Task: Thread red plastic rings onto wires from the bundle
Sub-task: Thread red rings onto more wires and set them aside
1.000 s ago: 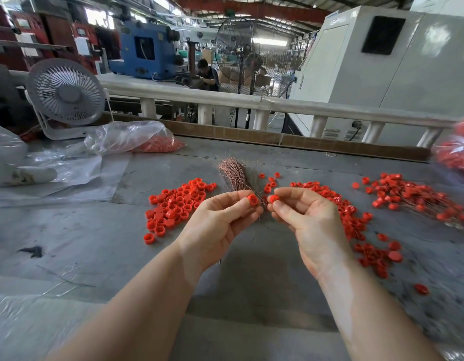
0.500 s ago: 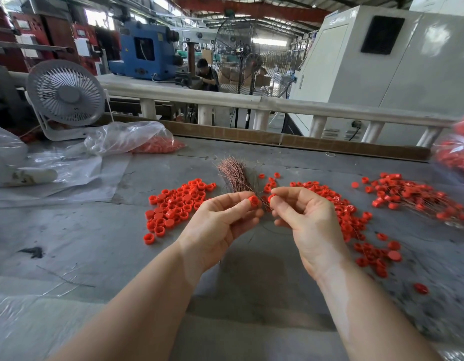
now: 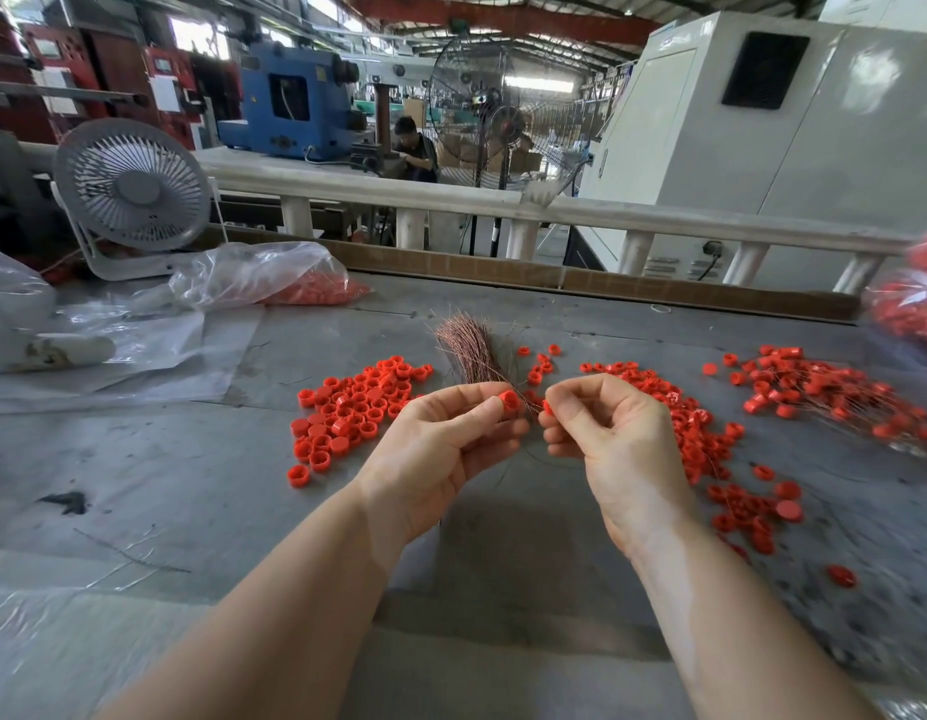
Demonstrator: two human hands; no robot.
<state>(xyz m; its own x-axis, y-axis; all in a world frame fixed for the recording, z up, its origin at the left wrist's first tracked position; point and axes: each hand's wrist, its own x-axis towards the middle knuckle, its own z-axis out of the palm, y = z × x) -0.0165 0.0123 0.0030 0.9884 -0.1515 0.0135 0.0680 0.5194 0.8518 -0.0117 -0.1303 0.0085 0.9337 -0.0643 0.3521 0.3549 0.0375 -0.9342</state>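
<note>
Rings (image 3: 354, 407) heaped on grey workbench (image 3: 165, 459) in factory hall.

Two bare forearms enter from the bottom edge, one on each side. No sleeve shows on either; both arms are uncovered as far down as the frame reaches. Left hand (image 3: 440, 449) is ungloved, with no ring, watch or band at the wrist. Right hand (image 3: 622, 449) is likewise ungloved and plain at the wrist, no jewellery or strap. Fingernails are hard to make out on either hand. No tape, bandage or marking shows on either arm. The rest of the person lies out of view.
</note>
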